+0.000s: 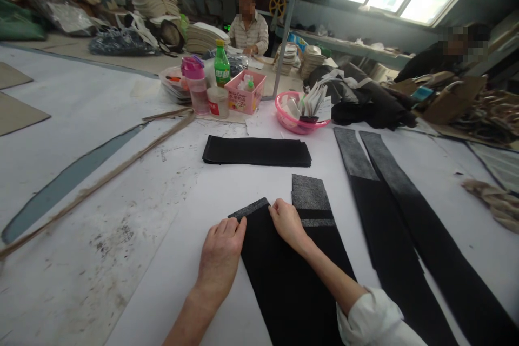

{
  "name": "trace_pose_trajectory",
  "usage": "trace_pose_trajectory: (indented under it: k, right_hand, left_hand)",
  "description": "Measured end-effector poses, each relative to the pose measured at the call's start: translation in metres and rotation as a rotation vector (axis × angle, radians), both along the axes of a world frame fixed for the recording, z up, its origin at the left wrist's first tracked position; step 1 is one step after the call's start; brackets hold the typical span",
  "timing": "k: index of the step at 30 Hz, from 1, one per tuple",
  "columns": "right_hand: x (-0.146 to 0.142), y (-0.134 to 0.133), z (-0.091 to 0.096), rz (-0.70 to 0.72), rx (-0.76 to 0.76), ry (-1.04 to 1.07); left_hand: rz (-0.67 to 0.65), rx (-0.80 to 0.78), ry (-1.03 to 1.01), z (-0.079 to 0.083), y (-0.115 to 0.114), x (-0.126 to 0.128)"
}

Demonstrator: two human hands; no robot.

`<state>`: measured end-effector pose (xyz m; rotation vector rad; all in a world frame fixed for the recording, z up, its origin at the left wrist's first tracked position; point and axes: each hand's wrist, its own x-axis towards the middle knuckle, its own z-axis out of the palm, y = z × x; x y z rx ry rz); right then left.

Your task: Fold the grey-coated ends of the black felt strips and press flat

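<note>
My left hand (222, 248) pinches the left edge of a black fabric strip (270, 265) near its far end. At the same strip's right corner, the fingers of my right hand (287, 221) are closed on the edge. A grey speckled band (253, 207) runs along that far end, between my hands. Under my right forearm lies another black strip with a grey speckled end (310, 192), partly covered. A folded stack of black fabric (257, 151) rests just beyond my hands.
Two long black strips with grey ends (357, 157) lie to the right. Farther back stand a pink basin (300, 125) of papers, a pink box (245, 98), a green bottle (221, 67) and a pink-lidded bottle (198, 92). People sit beyond. A brown cloth strip (121, 165) crosses the left side.
</note>
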<state>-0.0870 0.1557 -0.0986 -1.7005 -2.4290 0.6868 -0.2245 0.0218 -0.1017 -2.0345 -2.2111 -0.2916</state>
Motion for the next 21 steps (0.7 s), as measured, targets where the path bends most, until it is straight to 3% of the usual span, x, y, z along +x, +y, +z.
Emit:
trace_pose_trajectory:
  k: [10, 16, 18, 21]
  right_hand:
    - [-0.002, -0.005, 0.01, 0.02, 0.027, -0.103]
    - [-0.008, -0.011, 0.019, 0.068, 0.122, -0.209]
    - [-0.008, -0.013, 0.021, 0.16, 0.265, -0.235]
    - [-0.007, -0.014, 0.02, 0.454, 0.495, -0.242]
  left_hand:
    - [0.015, 0.016, 0.071, -0.001, 0.012, -0.001]
    - [0.021, 0.071, 0.081, -0.002, 0.017, -0.001]
    - [0.021, 0.081, 0.086, -0.001, 0.018, -0.002]
    - [0.019, 0.078, 0.078, 0.001, 0.018, -0.002]
